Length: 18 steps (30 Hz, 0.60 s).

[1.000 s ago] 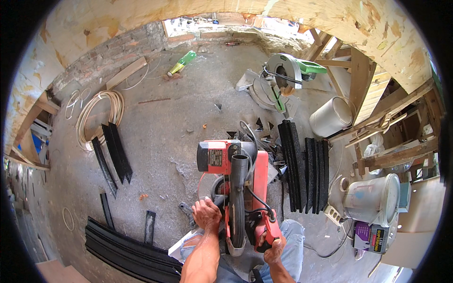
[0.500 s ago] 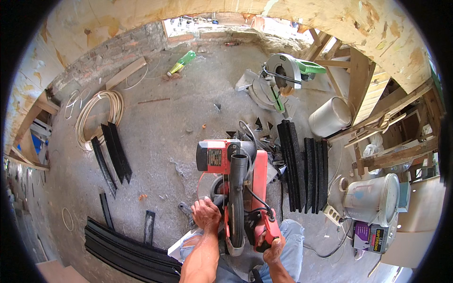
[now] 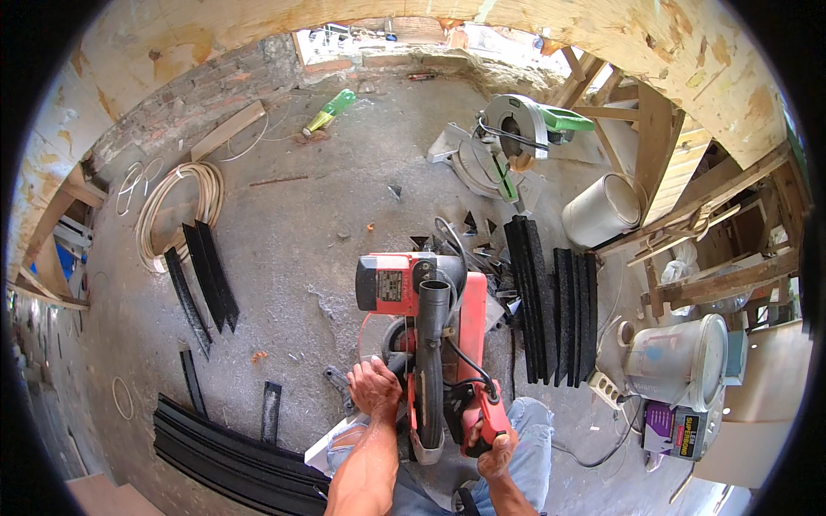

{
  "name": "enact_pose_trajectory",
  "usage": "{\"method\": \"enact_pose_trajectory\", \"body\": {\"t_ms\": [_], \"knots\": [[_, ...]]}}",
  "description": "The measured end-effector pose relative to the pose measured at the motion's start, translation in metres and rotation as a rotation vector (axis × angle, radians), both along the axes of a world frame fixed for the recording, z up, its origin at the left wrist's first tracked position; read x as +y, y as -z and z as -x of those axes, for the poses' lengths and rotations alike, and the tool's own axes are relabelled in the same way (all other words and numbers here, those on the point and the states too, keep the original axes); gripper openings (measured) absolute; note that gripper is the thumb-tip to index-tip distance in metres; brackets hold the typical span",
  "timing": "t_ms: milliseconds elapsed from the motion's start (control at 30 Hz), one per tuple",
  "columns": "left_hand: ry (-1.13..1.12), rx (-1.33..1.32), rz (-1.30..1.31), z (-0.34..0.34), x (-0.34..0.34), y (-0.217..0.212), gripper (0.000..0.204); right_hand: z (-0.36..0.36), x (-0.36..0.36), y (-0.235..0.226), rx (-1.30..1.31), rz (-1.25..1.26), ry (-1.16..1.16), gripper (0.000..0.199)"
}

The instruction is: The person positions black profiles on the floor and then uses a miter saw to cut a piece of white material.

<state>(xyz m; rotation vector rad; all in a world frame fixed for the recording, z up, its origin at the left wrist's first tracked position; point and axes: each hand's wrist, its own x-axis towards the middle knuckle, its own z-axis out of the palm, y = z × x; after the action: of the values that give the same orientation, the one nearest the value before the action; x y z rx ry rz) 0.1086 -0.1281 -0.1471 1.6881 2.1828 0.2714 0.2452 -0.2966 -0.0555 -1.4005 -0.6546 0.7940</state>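
A red and black mitre saw stands on the floor straight in front of me, its dark dust tube pointing up. My right hand is wrapped round the saw's red handle at its near right side. On the left of the saw, my left hand is closed, its fingers bent down beside the blade guard. What lies under those fingers is hidden. A white-edged strip shows beneath my left forearm, next to my knee. Small dark offcuts lie scattered behind the saw.
Black ribbed strips lie right of the saw; longer black lengths lie at near left. A second, green mitre saw, buckets, a socket strip and cables are on the right. A coiled hose and a green bottle lie farther off.
The view has shifted very slightly. Both hands keep their places on and beside the saw, and nothing else has visibly moved.
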Motion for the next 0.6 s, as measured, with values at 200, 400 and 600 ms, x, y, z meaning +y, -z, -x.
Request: {"method": "enact_pose_trajectory", "body": {"t_ms": [200, 400, 600], "knots": [[-0.012, -0.004, -0.009, 0.000, -0.001, 0.005, 0.040, 0.001, 0.000, -0.002, 0.008, 0.003, -0.009, 0.074], [-0.010, 0.003, 0.020, -0.001, 0.001, 0.002, 0.041, 0.000, 0.003, -0.007, 0.031, 0.009, -0.004, 0.073], [-0.006, 0.002, 0.031, 0.000, 0.001, 0.000, 0.041, 0.001, 0.002, -0.006, 0.050, -0.003, -0.011, 0.072]]}}
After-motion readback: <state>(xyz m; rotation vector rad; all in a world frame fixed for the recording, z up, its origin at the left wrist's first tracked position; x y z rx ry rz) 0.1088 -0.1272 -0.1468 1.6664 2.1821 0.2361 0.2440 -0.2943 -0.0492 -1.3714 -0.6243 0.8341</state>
